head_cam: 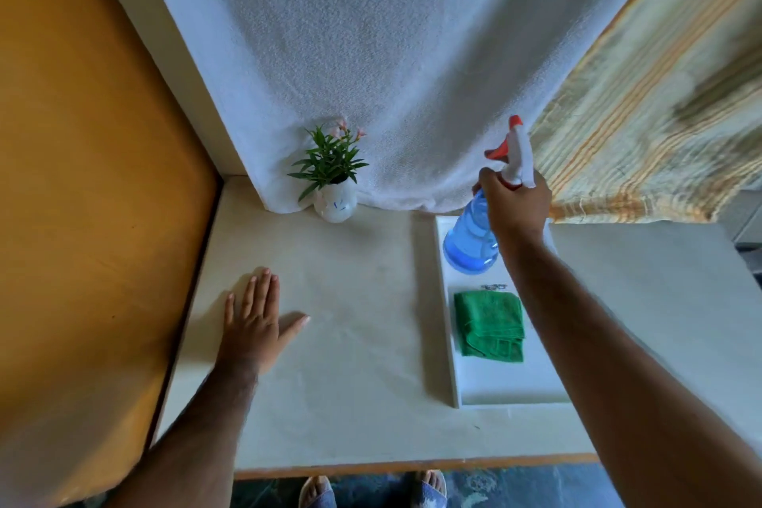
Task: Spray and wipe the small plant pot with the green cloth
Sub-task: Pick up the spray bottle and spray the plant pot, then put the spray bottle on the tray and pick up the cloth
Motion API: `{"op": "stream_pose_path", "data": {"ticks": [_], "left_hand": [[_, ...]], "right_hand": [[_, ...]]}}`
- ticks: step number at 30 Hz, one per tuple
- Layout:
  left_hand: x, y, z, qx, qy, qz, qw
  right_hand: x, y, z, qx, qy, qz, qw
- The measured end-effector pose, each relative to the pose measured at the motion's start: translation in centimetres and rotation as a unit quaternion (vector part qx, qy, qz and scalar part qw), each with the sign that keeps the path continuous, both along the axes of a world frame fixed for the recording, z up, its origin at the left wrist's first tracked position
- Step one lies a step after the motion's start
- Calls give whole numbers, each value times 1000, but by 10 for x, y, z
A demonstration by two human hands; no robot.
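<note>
1. At the far left, an orange-brown panel [82,177] stands along the edge of the pale surface [350,342].
2. On the near-left part of that surface the left hand [253,326] lies palm down, its fingers [257,293] spread flat and open, holding nothing.
3. Further back, at the rear edge, the small plant pot [336,204] stands upright, white and rounded with small blue marks on its side. Green leaves and a few pale pink flowers rise from it. It touches the hem of a white textured cloth [391,54] that hangs behind it.
4. Right of centre a white tray [451,342] rests on the surface, long side running front to back.
5. Over the tray's far end the right hand [515,204] grips the neck of a blue spray bottle [472,243], fingers closed around it just below the white and orange-red trigger head. Whether the bottle's base touches the tray cannot be told.
6. Nearer the person, the green cloth [490,326] lies folded in the tray, untouched, just beside the right forearm.
7. At the far right a striped yellowish curtain [659,115] hangs beside the white cloth.
</note>
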State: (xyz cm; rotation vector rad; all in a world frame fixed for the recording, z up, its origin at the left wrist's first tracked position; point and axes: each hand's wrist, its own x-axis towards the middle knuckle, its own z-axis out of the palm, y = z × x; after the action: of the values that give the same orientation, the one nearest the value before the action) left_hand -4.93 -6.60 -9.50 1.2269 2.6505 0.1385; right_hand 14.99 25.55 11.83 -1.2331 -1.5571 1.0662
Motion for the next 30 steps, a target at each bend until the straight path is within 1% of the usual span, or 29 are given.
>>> {"op": "stream_pose_path", "data": {"ticks": [3,6,11,16,21,24,30], "left_hand": [[1,2,1,-1,-3,-3,1000],[0,2,-2,6,2,-3,1000],[-1,4,-5,7,10,-15,1000],[-1,5,-5,-8,12,-10,1000],[-3,4,-7,-14,20,-7,1000],[-2,5,-5,-13,15,-6,1000],[0,6,-2,-13,17,-6,1000]], "right_hand": [[12,19,-8,26,10,-30,999],[16,28,-24,32,14,-43,998],[23,29,-53,75,-17,-15,997],[29,30,-78,80,-22,-10,997],[28,31,-88,82,-30,6,996],[29,34,-92,70,-31,11,997],[33,33,-88,4,-24,52,998]]}}
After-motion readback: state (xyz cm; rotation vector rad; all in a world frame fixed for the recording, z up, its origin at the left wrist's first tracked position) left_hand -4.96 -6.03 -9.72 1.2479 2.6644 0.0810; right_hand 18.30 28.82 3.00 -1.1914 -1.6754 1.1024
